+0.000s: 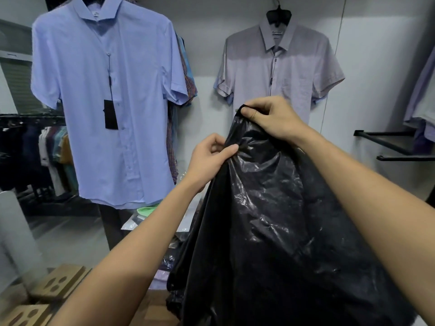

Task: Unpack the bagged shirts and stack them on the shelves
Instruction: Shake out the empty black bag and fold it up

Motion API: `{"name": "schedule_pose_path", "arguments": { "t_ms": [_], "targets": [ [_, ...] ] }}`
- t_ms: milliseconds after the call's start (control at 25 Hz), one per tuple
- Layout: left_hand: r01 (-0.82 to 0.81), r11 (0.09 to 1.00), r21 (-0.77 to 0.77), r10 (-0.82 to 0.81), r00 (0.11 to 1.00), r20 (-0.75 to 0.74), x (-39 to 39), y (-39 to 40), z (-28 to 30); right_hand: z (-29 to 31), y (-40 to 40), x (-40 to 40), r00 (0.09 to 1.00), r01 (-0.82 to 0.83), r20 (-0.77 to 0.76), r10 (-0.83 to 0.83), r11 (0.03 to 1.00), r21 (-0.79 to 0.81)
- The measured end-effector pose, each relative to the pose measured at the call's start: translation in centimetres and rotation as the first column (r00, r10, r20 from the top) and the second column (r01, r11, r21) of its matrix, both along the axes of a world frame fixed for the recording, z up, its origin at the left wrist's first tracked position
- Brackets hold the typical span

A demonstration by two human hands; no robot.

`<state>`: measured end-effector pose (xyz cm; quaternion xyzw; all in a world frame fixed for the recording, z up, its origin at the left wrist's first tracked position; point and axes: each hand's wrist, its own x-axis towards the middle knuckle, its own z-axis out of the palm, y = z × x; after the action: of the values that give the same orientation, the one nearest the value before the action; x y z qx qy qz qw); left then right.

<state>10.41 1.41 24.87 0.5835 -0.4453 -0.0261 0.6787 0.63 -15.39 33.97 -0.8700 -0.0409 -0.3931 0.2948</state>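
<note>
Both hands pinch the top edge of the black plastic bag, our left hand lower and our right hand higher, holding it up near us. We judge the mouth needs parting: pull the two edges apart, keep the bag low, and watch the thin film for tearing.

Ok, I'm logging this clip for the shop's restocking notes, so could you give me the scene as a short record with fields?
setting: clothing shop corner, white wall
held item: black plastic bag, crinkled, lifted up
left hand: pinching the bag's upper edge
right hand: gripping the bag's top corner, higher up
bag contents: not visible
hanging on wall: light blue shirt with black tag; pale lilac shirt
shelves: dark shelf at right
below: packaged shirts, cardboard boxes
</note>
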Motion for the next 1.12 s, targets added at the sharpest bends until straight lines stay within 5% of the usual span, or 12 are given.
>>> {"name": "schedule_pose_path", "arguments": {
  "t_ms": [120,240,360,440,520,600,680,720,840,1000,1120],
  "targets": [
    [0.049,0.998,-0.033,-0.053,0.987,-0.150,0.1,0.5,0.0,-0.6,0.3,-1.6,0.981,-0.057,-0.182,0.061,0.998,0.030],
    [0.026,0.994,-0.104,-0.058,0.946,-0.319,1.1,2.1,0.5,-2.2,-1.7,-3.0,0.850,-0.040,-0.524,0.058,0.998,0.045],
    [-0.057,0.990,-0.132,0.003,0.927,-0.375,3.2,4.0,0.7,-3.8,-3.5,-3.5,0.804,0.015,-0.595,0.004,1.000,0.027],
    [-0.171,0.985,-0.008,0.163,0.950,-0.265,4.2,4.1,1.1,-4.2,-3.4,-3.2,0.847,0.002,-0.531,0.018,0.999,0.038],
    [-0.393,0.919,0.047,0.391,0.919,0.043,4.5,3.9,2.0,-3.8,-2.4,-2.6,0.894,-0.047,-0.447,0.011,0.996,-0.071],
    [-0.572,0.812,-0.111,0.536,0.658,0.529,4.4,3.5,3.7,-3.2,-1.2,-1.8,0.925,-0.046,-0.377,-0.042,0.974,-0.222],
    [-0.566,0.814,-0.130,0.379,0.348,0.857,3.7,2.7,5.9,-2.9,0.1,-1.1,0.946,-0.031,-0.319,-0.059,0.962,-0.270],
    [-0.584,0.811,-0.028,0.243,0.292,0.925,3.5,2.3,6.7,-2.8,0.7,-0.9,0.948,-0.021,-0.311,-0.066,0.963,-0.268],
    [-0.611,0.764,0.205,0.024,0.345,0.938,4.1,1.8,7.9,-3.1,1.8,-0.9,0.928,0.035,-0.347,-0.132,0.962,-0.272],
    [-0.691,0.707,0.150,0.189,0.390,0.901,5.3,2.6,8.2,-3.8,0.3,-2.8,0.788,0.120,-0.587,-0.186,0.981,-0.150],
    [-0.817,0.557,0.148,0.325,0.378,0.867,7.1,3.8,8.4,-5.2,-2.2,-3.8,0.835,0.144,-0.498,-0.234,0.967,-0.212]
  ]
}}
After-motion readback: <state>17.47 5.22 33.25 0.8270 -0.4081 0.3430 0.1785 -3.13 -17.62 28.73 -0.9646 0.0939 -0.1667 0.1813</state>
